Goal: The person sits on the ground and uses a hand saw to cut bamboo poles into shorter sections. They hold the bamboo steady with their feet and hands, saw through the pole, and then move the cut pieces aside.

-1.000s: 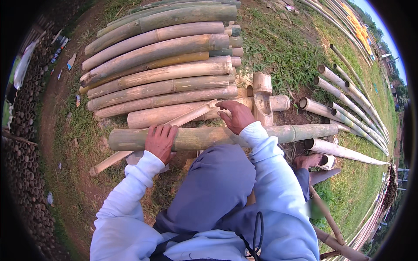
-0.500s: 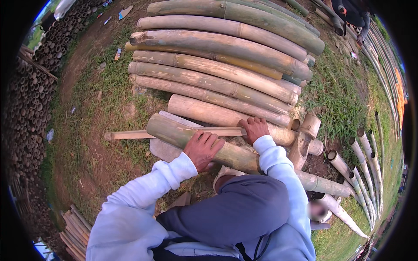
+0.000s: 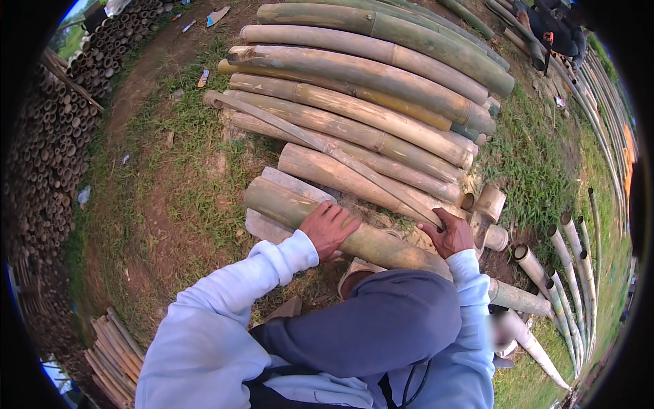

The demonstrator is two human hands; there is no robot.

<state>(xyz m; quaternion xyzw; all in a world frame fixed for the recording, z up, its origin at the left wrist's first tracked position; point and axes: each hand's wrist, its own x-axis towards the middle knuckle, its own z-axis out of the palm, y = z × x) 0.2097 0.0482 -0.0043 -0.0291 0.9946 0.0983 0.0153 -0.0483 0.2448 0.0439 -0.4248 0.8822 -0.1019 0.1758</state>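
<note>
A thick greenish bamboo pole (image 3: 286,206) lies slantwise in front of my bent knee, its left end over a flat grey stone slab (image 3: 264,226). Wrapped over the top of this pole is my left hand (image 3: 330,230), fingers curled round it. Farther right, my right hand (image 3: 451,235) pinches the near end of a long, thin bamboo strip (image 3: 368,174). The strip slants up and away to the left, across several poles beyond. Part of the right-hand fingers is hidden behind the palm and strip.
Several bamboo poles (image 3: 381,95) lie side by side ahead. A notched bamboo piece (image 3: 489,203) stands right of my right hand. Upright cut poles (image 3: 562,238) rise at the right, a stack of bamboo ends (image 3: 54,143) at the left. Another person (image 3: 555,34) is at the far right.
My right hand has moved right and toward me. The bamboo strip's far end has swung up and away, from beside the slab to across the poles. My left hand stays on the pole.
</note>
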